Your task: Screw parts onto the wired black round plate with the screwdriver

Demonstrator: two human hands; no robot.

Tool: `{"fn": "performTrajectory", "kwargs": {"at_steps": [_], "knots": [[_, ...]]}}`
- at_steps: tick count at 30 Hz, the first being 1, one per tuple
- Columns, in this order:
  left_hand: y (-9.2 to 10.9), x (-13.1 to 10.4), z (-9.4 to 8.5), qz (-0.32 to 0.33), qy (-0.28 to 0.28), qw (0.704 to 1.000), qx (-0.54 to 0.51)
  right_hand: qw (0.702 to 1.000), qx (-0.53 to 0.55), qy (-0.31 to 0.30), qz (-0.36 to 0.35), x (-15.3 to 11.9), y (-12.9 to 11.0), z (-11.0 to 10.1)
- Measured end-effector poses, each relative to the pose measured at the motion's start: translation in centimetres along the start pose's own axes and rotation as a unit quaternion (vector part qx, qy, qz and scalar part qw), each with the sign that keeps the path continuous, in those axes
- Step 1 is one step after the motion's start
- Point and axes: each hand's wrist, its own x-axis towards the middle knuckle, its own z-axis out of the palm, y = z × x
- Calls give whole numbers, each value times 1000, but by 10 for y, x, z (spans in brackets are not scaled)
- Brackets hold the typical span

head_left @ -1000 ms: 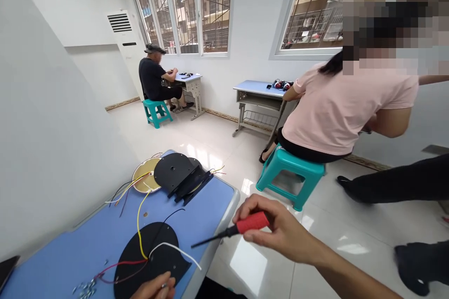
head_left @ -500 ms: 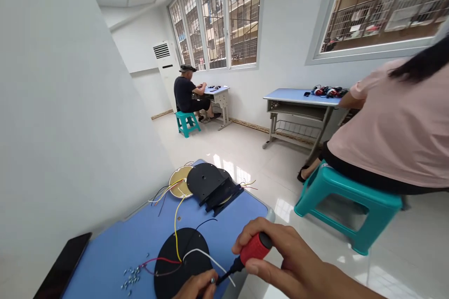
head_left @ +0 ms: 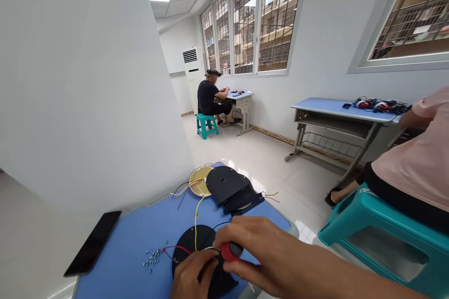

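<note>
- Gripping the red screwdriver (head_left: 229, 251), the right hand (head_left: 261, 254) has been brought from beyond the table (head_left: 122, 252) edge onto the black disc (head_left: 198, 243).
- The left hand's (head_left: 191, 275) fingers are pinched at the tip, on the near disc.
- Loose screws (head_left: 150, 259) are seen left.

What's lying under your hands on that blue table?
A black disc with red, yellow and white wires lies on the blue table. The left hand rests on it; the right hand grips a red-handled screwdriver. Its tip and the disc's middle are covered.
</note>
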Motion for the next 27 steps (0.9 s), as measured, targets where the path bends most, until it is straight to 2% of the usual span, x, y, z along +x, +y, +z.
{"fn": "performTrajectory", "kwargs": {"at_steps": [3,8,14,16,22,27], "knots": [[-4,7,-6,0,-96,995,-2,999,-35,-33,9,21,-1,4],[-2,12,-2,-34,-190,981,-15,992,-40,-118,31,34,7,17],[1,22,-2,-69,-284,956,-12,992,-29,-120,31,32,21,27],[-1,22,-1,-70,-297,952,-9,990,-35,-130,29,32,22,27],[-6,17,5,-63,-283,956,-35,984,-91,-154,-27,32,20,27],[0,14,-13,-65,-256,963,-46,965,-200,-154,-77,35,17,36]]}}
